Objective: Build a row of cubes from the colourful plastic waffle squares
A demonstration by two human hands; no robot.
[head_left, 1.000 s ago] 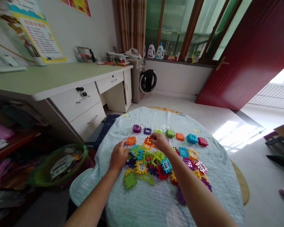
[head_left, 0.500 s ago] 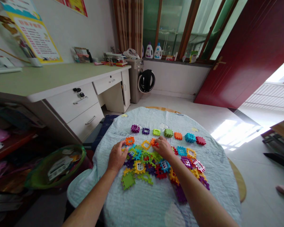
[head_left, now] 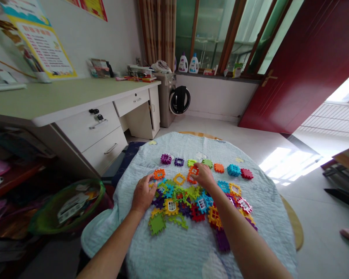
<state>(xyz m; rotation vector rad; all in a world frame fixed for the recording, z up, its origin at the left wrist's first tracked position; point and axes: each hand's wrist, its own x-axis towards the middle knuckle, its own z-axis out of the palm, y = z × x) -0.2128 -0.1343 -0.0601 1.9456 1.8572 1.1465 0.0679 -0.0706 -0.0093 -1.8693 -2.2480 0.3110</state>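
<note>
On the cloth-covered table (head_left: pixel 168 252) lies a heap of colourful notched plastic building blocks. My left hand (head_left: pixel 143 193) is at the heap's left side, its fingertips at the edge of an orange square block (head_left: pixel 159 174), which they appear to pinch. Between finger and thumb, my right hand (head_left: pixel 205 176) holds an orange window block (head_left: pixel 193 174), tilted up above the back of the heap. A yellow frame block (head_left: pixel 179 178) lies between the hands. Nearer me are a yellow window block (head_left: pixel 171 206) and a green square block (head_left: pixel 157 224).
Behind the heap runs a row of blocks, from a purple stack (head_left: pixel 166 159) past an orange block (head_left: pixel 219 167) and a blue stack (head_left: pixel 234 169) to a red one (head_left: pixel 246 173). A green basket (head_left: pixel 37 221) stands left of the table, below a desk (head_left: pixel 61 95).
My right hand has lifted the orange window block and tipped it up, moving slightly right and away from me. My left hand has stayed almost still.
</note>
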